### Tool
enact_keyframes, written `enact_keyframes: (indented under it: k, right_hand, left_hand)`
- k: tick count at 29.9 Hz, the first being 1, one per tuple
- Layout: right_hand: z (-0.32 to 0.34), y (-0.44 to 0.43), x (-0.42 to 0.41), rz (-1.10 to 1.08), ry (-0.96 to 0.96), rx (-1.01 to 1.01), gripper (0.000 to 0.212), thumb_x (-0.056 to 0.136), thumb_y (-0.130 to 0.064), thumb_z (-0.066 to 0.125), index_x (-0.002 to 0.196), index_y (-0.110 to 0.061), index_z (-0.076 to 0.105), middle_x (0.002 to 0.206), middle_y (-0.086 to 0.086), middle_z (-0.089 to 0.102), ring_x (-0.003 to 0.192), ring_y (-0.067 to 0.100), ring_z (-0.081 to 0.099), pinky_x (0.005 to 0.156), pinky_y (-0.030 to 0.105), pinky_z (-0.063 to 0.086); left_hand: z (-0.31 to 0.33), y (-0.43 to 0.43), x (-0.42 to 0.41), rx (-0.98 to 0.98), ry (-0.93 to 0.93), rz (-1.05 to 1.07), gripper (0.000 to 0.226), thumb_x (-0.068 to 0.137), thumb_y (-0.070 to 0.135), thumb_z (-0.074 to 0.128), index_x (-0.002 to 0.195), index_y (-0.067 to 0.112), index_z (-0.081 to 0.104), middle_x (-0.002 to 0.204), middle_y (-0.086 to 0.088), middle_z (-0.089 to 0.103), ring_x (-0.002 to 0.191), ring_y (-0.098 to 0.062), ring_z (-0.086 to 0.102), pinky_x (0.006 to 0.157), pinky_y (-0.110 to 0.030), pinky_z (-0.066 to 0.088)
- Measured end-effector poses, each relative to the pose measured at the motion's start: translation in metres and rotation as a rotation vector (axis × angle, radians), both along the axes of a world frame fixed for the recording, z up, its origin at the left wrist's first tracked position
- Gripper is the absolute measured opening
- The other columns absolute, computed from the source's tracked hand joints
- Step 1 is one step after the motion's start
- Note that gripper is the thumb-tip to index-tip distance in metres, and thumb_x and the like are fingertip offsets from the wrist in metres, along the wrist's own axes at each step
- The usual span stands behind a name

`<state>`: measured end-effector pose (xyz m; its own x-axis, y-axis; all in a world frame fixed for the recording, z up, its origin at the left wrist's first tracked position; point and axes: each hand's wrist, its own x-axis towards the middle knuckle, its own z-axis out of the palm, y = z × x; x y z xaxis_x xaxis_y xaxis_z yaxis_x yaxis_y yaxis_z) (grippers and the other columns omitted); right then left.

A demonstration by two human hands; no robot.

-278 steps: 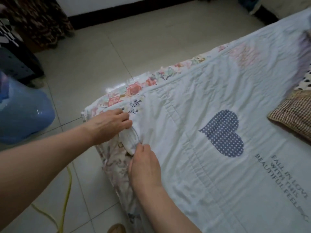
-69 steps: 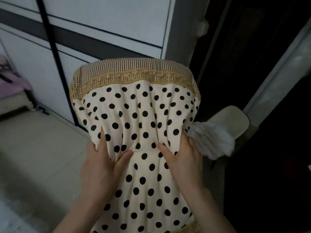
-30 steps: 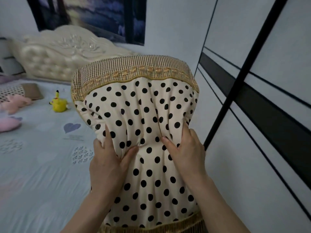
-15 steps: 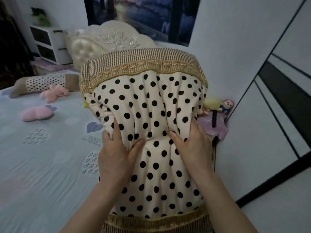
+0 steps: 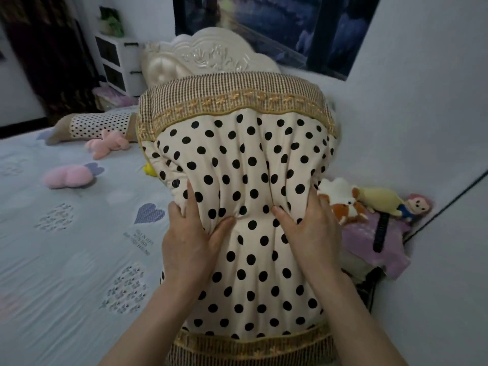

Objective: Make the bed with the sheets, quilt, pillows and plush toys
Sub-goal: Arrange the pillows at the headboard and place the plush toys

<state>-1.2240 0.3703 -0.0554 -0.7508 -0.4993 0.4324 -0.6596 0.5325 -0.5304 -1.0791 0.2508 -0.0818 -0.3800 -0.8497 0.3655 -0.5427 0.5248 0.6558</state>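
I hold a cream pillow with black dots and checked gold-trimmed ends point(image 5: 245, 159) upright in front of me. My left hand point(image 5: 190, 239) and my right hand point(image 5: 309, 228) both pinch its middle. Behind it lies the bed with a pale sheet printed with hearts point(image 5: 66, 247). A second dotted pillow point(image 5: 92, 125) rests near the headboard point(image 5: 206, 54). Pink plush toys point(image 5: 108, 143) point(image 5: 68, 177) lie on the sheet, and a yellow toy point(image 5: 149, 170) peeks out from behind the held pillow. More plush toys point(image 5: 348, 202) and a doll point(image 5: 393, 204) sit at the right on purple cloth point(image 5: 369, 244).
A white wall point(image 5: 422, 114) and wardrobe panel close in on the right. A white bedside cabinet point(image 5: 118, 64) with a plant stands at the far left of the headboard, next to a dark curtain point(image 5: 47, 54). A dark picture point(image 5: 277, 25) hangs above the bed.
I have turned from the wardrobe toward the head of the bed while carrying the pillow. The headboard, cabinet and the toys on the right have come into view. My grip is unchanged.
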Motion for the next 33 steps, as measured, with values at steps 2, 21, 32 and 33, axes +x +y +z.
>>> enact_keyframes:
  k: [2, 21, 32, 33]
  right_hand:
    - [-0.003, -0.019, -0.029, 0.067, -0.014, 0.026, 0.078, 0.082, -0.051, 0.067, 0.147, -0.021, 0.035, 0.133, 0.004, 0.053, 0.122, 0.023, 0.051, 0.098, 0.039, 0.045]
    - [-0.111, -0.348, -0.191, 0.604, -0.048, 0.504, 0.082, 0.091, -0.067, 0.032, 0.15, -0.039, -0.018, 0.163, 0.0, -0.01, 0.149, 0.022, -0.006, 0.12, 0.047, 0.008]
    - [-0.221, -0.463, -0.228, 0.885, -0.074, 0.651, 0.068, 0.097, -0.06, 0.027, 0.144, -0.052, -0.02, 0.159, -0.013, -0.021, 0.143, 0.005, -0.027, 0.121, 0.038, -0.003]
    - [-0.226, -0.471, -0.229, 0.911, -0.063, 0.663, 0.068, 0.097, -0.059, 0.027, 0.145, -0.05, -0.02, 0.159, -0.014, -0.022, 0.142, 0.004, -0.029, 0.121, 0.036, -0.006]
  left_hand:
    - [-0.008, -0.009, -0.022, 0.015, -0.014, 0.057, 0.094, 0.077, 0.065, 0.064, 0.149, 0.019, 0.025, 0.109, -0.009, 0.045, 0.086, -0.028, 0.055, 0.065, -0.031, 0.04]
    - [-0.126, -0.27, -0.101, 0.451, -0.486, 0.468, 0.106, 0.074, 0.088, 0.017, 0.143, 0.027, -0.036, 0.147, -0.012, -0.045, 0.138, -0.042, -0.033, 0.11, -0.07, 0.0]
    - [-0.226, -0.358, -0.151, 0.341, -0.712, 0.541, 0.095, 0.083, 0.079, 0.027, 0.156, 0.023, 0.002, 0.161, -0.018, -0.009, 0.146, -0.042, -0.011, 0.108, -0.071, 0.009]
    - [-0.236, -0.367, -0.158, 0.326, -0.723, 0.542, 0.094, 0.084, 0.079, 0.025, 0.156, 0.023, 0.003, 0.161, -0.018, -0.009, 0.146, -0.042, -0.012, 0.109, -0.07, 0.008]
